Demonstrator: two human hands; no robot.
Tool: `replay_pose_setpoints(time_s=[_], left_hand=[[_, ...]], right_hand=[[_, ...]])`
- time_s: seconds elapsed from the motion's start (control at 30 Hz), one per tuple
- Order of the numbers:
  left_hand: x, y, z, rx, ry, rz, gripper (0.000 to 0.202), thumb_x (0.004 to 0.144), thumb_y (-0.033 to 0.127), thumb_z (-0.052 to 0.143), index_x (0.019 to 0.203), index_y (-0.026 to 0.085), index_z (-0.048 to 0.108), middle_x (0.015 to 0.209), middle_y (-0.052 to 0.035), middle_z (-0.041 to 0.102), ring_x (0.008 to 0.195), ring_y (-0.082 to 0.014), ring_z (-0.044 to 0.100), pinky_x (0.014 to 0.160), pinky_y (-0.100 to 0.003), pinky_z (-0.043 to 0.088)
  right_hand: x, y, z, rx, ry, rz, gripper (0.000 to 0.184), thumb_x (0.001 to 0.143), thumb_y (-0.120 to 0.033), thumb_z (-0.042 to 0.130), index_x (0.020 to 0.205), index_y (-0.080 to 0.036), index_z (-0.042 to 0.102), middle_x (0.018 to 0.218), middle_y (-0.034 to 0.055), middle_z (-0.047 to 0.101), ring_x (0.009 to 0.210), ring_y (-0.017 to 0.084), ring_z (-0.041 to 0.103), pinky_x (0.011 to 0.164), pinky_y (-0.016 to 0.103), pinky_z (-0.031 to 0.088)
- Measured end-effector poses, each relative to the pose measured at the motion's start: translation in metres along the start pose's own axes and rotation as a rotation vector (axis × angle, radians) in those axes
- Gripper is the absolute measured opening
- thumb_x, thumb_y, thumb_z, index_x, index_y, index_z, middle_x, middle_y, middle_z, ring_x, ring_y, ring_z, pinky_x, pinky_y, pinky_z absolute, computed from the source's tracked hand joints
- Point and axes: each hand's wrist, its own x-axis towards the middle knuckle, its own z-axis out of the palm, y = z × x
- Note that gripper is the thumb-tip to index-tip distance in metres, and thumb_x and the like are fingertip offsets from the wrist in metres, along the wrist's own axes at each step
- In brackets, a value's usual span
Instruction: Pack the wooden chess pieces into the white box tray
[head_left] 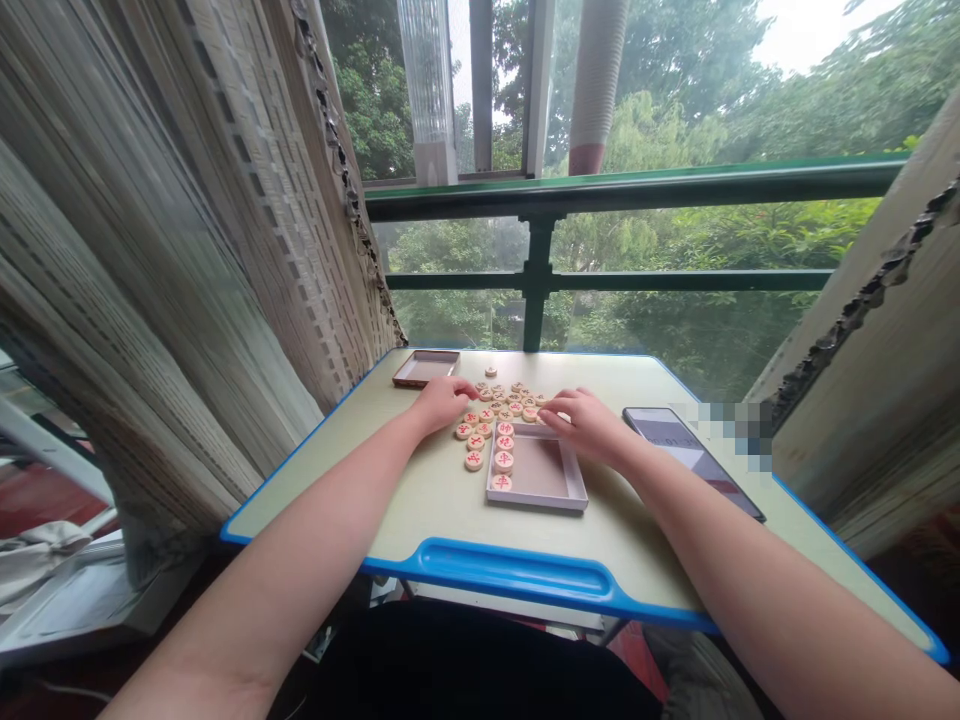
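"Surface, room?"
"Table (435, 500), railing (637, 188), curtains (150, 200). I see pieces (515, 409) mid-table, four in white box (536, 502)."
"Hands?"
"Left hand (444, 402), right hand (577, 418): half-curled near pieces; pinching, I can't tell."

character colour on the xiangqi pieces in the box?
Red on those xiangqi pieces, best seen in the head view.

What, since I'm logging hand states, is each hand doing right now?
Left hand: fingers curled, beside the loose pieces; whether it grips one cannot be told.
Right hand: fingers bent, at the near box; any hold cannot be told.
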Motion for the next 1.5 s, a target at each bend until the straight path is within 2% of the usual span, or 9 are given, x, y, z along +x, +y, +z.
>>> replay_pose_setpoints(time_s=[0.13, 0.33, 0.53, 0.6, 0.67, 0.83, 1.07, 1.33, 1.5], left_hand=[[-0.001, 0.0, -0.001, -0.107, -0.06, -0.031, 0.044, 0.056, -0.004, 0.04, 0.083, 0.014, 0.07, 0.084, -0.004, 0.07, 0.081, -0.0155, 0.061, 0.075, -0.025, 0.049], [-0.001, 0.002, 0.002, -0.237, -0.065, -0.041, 0.044, 0.052, -0.004, 0.039, 0.077, 0.013, 0.07, 0.079, -0.0038, 0.07, 0.079, -0.0154, 0.061, 0.075, -0.028, 0.051], [0.011, -0.011, 0.002, -0.545, 0.157, -0.108, 0.037, 0.054, -0.001, 0.041, 0.075, 0.013, 0.068, 0.079, -0.0056, 0.07, 0.08, -0.0167, 0.062, 0.082, -0.034, 0.05], [0.01, -0.013, 0.0, -0.481, 0.159, -0.12, 0.038, 0.053, -0.001, 0.043, 0.076, 0.013, 0.069, 0.083, -0.006, 0.07, 0.084, -0.0182, 0.062, 0.085, -0.035, 0.049], [0.007, -0.011, -0.001, -0.395, 0.075, -0.119, 0.042, 0.051, -0.003, 0.043, 0.08, 0.013, 0.069, 0.087, -0.0062, 0.07, 0.088, -0.0195, 0.061, 0.085, -0.034, 0.048], [-0.005, 0.007, 0.0, -0.296, -0.055, -0.059, 0.05, 0.05, -0.003, 0.041, 0.087, 0.016, 0.07, 0.096, -0.0055, 0.068, 0.085, -0.0186, 0.061, 0.074, -0.029, 0.05], [-0.007, 0.008, 0.001, -0.18, -0.105, 0.078, 0.031, 0.051, 0.0, 0.045, 0.064, 0.016, 0.068, 0.092, -0.0043, 0.068, 0.093, -0.0208, 0.06, 0.084, -0.032, 0.048], [-0.006, 0.006, -0.002, -0.096, -0.142, 0.133, 0.029, 0.053, 0.002, 0.044, 0.062, 0.016, 0.068, 0.093, -0.0036, 0.068, 0.091, -0.0179, 0.061, 0.084, -0.028, 0.048], [-0.005, -0.002, -0.001, -0.048, -0.147, 0.135, 0.022, 0.057, 0.01, 0.053, 0.07, 0.017, 0.068, 0.093, -0.0036, 0.068, 0.09, -0.0193, 0.06, 0.081, -0.029, 0.048]], right_hand=[[0.001, 0.007, 0.001, -0.046, -0.025, 0.144, 0.036, 0.089, -0.035, 0.039, 0.094, -0.019, 0.07, 0.099, 0.0112, 0.064, 0.09, 0.023, 0.054, 0.083, 0.034, 0.037], [0.001, 0.006, 0.001, -0.073, -0.065, 0.22, 0.036, 0.089, -0.036, 0.037, 0.096, -0.02, 0.069, 0.101, 0.0111, 0.063, 0.094, 0.024, 0.054, 0.081, 0.033, 0.039], [0.001, 0.006, 0.002, -0.004, -0.033, 0.228, 0.031, 0.087, -0.033, 0.042, 0.094, -0.019, 0.069, 0.101, 0.0098, 0.062, 0.092, 0.021, 0.057, 0.08, 0.029, 0.041], [0.001, 0.007, 0.002, 0.006, -0.022, 0.226, 0.029, 0.086, -0.032, 0.043, 0.093, -0.019, 0.069, 0.101, 0.0096, 0.062, 0.091, 0.02, 0.057, 0.08, 0.029, 0.042], [0.001, 0.009, 0.002, 0.008, -0.015, 0.219, 0.028, 0.085, -0.031, 0.044, 0.092, -0.019, 0.069, 0.101, 0.0096, 0.062, 0.091, 0.02, 0.057, 0.081, 0.029, 0.042], [0.001, 0.012, 0.002, 0.012, -0.008, 0.223, 0.028, 0.084, -0.032, 0.046, 0.099, -0.019, 0.065, 0.102, 0.0094, 0.062, 0.092, 0.022, 0.057, 0.081, 0.032, 0.042], [-0.001, 0.007, 0.001, 0.04, 0.008, 0.224, 0.041, 0.083, -0.03, 0.047, 0.121, -0.018, 0.051, 0.104, 0.0085, 0.063, 0.094, 0.022, 0.056, 0.081, 0.033, 0.042], [0.001, 0.009, -0.002, 0.029, 0.001, 0.165, 0.023, 0.083, -0.029, 0.049, 0.091, -0.018, 0.067, 0.092, 0.0083, 0.065, 0.083, 0.019, 0.058, 0.072, 0.028, 0.043], [-0.001, 0.002, -0.002, 0.082, 0.001, 0.06, 0.02, 0.082, -0.02, 0.049, 0.087, -0.018, 0.069, 0.091, 0.0068, 0.066, 0.083, 0.018, 0.059, 0.073, 0.026, 0.044]])
